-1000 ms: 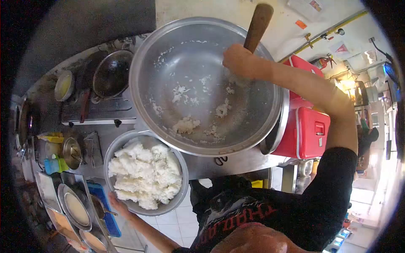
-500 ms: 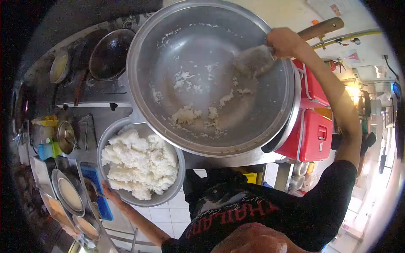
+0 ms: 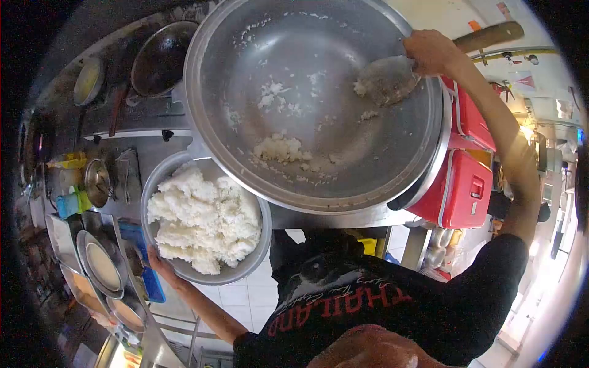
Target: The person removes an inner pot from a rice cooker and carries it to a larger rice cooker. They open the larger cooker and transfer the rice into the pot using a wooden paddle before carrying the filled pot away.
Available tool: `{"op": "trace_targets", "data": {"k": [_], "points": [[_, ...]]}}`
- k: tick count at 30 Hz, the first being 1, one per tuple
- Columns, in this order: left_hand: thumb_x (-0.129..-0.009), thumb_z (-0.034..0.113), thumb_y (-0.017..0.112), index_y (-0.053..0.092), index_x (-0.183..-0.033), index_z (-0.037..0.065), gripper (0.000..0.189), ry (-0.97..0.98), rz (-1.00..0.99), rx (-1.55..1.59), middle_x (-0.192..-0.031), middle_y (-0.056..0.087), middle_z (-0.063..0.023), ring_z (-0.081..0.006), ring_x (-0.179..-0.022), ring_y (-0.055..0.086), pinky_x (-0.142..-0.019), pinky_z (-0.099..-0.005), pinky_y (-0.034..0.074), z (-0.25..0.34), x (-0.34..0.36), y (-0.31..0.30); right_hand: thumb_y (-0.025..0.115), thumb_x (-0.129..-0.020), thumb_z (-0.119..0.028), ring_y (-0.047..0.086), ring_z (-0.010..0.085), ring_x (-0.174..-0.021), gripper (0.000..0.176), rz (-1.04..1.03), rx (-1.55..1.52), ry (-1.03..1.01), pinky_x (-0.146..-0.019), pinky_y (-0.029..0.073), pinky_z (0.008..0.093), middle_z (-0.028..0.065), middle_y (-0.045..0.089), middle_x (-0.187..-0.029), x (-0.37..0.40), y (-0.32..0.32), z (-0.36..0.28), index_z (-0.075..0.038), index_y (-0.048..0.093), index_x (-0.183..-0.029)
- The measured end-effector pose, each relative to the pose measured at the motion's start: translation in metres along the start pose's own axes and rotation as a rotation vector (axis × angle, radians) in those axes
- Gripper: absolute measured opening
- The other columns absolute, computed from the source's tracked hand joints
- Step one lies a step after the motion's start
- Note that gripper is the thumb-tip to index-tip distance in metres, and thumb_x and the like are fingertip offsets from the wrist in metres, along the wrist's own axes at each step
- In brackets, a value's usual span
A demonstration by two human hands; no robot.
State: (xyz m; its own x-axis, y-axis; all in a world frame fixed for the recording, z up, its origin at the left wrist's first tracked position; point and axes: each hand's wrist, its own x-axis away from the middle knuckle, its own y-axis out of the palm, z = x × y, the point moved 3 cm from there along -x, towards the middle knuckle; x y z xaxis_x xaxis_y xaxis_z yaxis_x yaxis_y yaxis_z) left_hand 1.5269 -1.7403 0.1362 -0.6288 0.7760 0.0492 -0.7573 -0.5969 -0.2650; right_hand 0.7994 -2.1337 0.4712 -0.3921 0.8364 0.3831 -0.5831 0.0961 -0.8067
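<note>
My right hand (image 3: 429, 52) is closed around a spatula with a wooden handle (image 3: 491, 37) and a wide, flat blade (image 3: 388, 81). Some rice clings to the blade, which is against the right inner wall of a large metal pot (image 3: 202, 122). Loose clumps of white rice (image 3: 279, 148) lie on the pot's bottom and side. Below and left of the pot is a grey metal basin (image 3: 265, 245) heaped with cooked white rice (image 3: 205, 214). My left hand (image 3: 161, 265) grips the basin's lower left edge; its fingertips are partly hidden.
Red cooler boxes (image 3: 463, 187) stand right of the pot. A dark wok (image 3: 161, 61) sits at the upper left. Metal trays and a round pan (image 3: 101, 267) are on the counter at lower left, near a blue tray (image 3: 153, 285).
My right hand has drawn the spatula rightward and slightly up along the pot wall. Less rice is scattered at the pot's lower right. My left hand stays at the basin.
</note>
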Motion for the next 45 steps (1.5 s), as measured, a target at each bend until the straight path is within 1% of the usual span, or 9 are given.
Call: {"op": "trace_targets", "data": {"k": [2, 8, 11, 14, 20, 29, 32, 39, 45], "points": [[-0.096, 0.022, 0.042, 0.057, -0.102, -0.004, 0.03, 0.134, -0.036, -0.218, -0.101, 0.057, -0.0079, -0.0193, -0.094, 0.051, -0.087, -0.0332, 0.041, 0.006, 0.002, -0.003, 0.072, -0.056, -0.009, 0.066, 0.0355, -0.074, 0.022, -0.285, 0.016, 0.04, -0.067, 0.053, 0.043, 0.0181, 0.066, -0.074, 0.005, -0.025, -0.029, -0.002, 0.068, -0.076], [-0.094, 0.028, 0.037, 0.054, -0.106, 0.004, 0.032, 0.046, -0.12, -0.019, -0.101, 0.056, -0.0067, -0.019, -0.095, 0.053, -0.085, -0.0327, 0.042, 0.065, 0.017, 0.038, 0.073, -0.065, -0.011, 0.064, 0.0333, -0.068, 0.018, -0.272, -0.655, -0.26, -0.064, 0.05, 0.0446, 0.0141, 0.066, -0.072, 0.017, -0.014, -0.091, -0.004, 0.069, -0.081], [-0.092, 0.024, 0.04, 0.056, -0.101, 0.002, 0.029, -0.012, -0.055, -0.061, -0.099, 0.056, -0.0061, -0.0188, -0.092, 0.052, -0.085, -0.0323, 0.041, 0.062, 0.018, 0.033, 0.074, -0.069, -0.012, 0.063, 0.0303, -0.068, 0.017, -0.031, -0.505, -0.458, -0.066, 0.049, 0.0424, 0.0127, 0.066, -0.073, 0.026, -0.041, -0.071, -0.006, 0.071, -0.084], [-0.092, 0.021, 0.042, 0.058, -0.097, -0.001, 0.028, 0.055, -0.041, -0.176, -0.1, 0.056, -0.0067, -0.0189, -0.094, 0.051, -0.088, -0.0317, 0.039, 0.036, 0.006, 0.01, 0.076, -0.067, -0.012, 0.063, 0.0286, -0.072, 0.021, 0.193, -0.352, -0.462, -0.069, 0.049, 0.0391, 0.0111, 0.066, -0.074, 0.044, -0.037, -0.051, -0.008, 0.072, -0.087], [-0.093, 0.02, 0.042, 0.058, -0.104, -0.002, 0.03, -0.027, 0.026, -0.017, -0.105, 0.056, -0.0078, -0.0194, -0.102, 0.05, -0.094, -0.0334, 0.037, 0.006, 0.003, -0.01, 0.072, -0.069, -0.016, 0.062, 0.0322, -0.082, 0.025, -0.216, -0.751, -0.3, -0.076, 0.049, 0.0435, 0.0132, 0.065, -0.079, 0.054, -0.021, -0.062, -0.011, 0.072, -0.093], [-0.091, 0.021, 0.044, 0.059, -0.105, -0.001, 0.03, -0.006, 0.035, -0.168, -0.11, 0.056, -0.0092, -0.0217, -0.104, 0.052, -0.094, -0.0341, 0.038, 0.024, 0.004, 0.003, 0.066, -0.072, -0.012, 0.064, 0.0321, -0.082, 0.026, 0.108, -0.651, -0.432, -0.076, 0.051, 0.0427, 0.0124, 0.067, -0.08, 0.052, -0.001, -0.105, -0.014, 0.073, -0.097], [-0.089, 0.027, 0.046, 0.058, -0.108, 0.001, 0.034, -0.075, 0.033, -0.073, -0.11, 0.056, -0.009, -0.0219, -0.103, 0.052, -0.093, -0.0349, 0.039, 0.04, 0.012, 0.014, 0.065, -0.07, -0.01, 0.064, 0.0312, -0.083, 0.029, -0.247, -0.497, -0.276, -0.077, 0.051, 0.042, 0.0121, 0.067, -0.08, 0.06, -0.033, -0.057, -0.013, 0.073, -0.097], [-0.089, 0.034, 0.044, 0.056, -0.113, 0.004, 0.04, -0.217, 0.097, 0.155, -0.11, 0.057, -0.0095, -0.022, -0.101, 0.054, -0.088, -0.0361, 0.042, 0.025, 0.011, 0.012, 0.068, -0.064, -0.008, 0.064, 0.0314, -0.086, 0.034, 0.226, -0.626, -0.464, -0.078, 0.052, 0.0417, 0.0091, 0.067, -0.085, 0.055, 0.01, -0.107, -0.018, 0.074, -0.096], [-0.091, 0.022, 0.045, 0.057, -0.11, -0.005, 0.034, 0.251, -0.084, -0.493, -0.11, 0.058, -0.0137, -0.0251, -0.103, 0.054, -0.093, -0.0383, 0.041, 0.012, 0.002, -0.007, 0.069, -0.063, -0.008, 0.064, 0.0328, -0.087, 0.034, 0.093, -0.305, -0.246, -0.077, 0.053, 0.043, 0.0103, 0.066, -0.086, 0.052, -0.022, -0.049, -0.015, 0.072, -0.096]]}}
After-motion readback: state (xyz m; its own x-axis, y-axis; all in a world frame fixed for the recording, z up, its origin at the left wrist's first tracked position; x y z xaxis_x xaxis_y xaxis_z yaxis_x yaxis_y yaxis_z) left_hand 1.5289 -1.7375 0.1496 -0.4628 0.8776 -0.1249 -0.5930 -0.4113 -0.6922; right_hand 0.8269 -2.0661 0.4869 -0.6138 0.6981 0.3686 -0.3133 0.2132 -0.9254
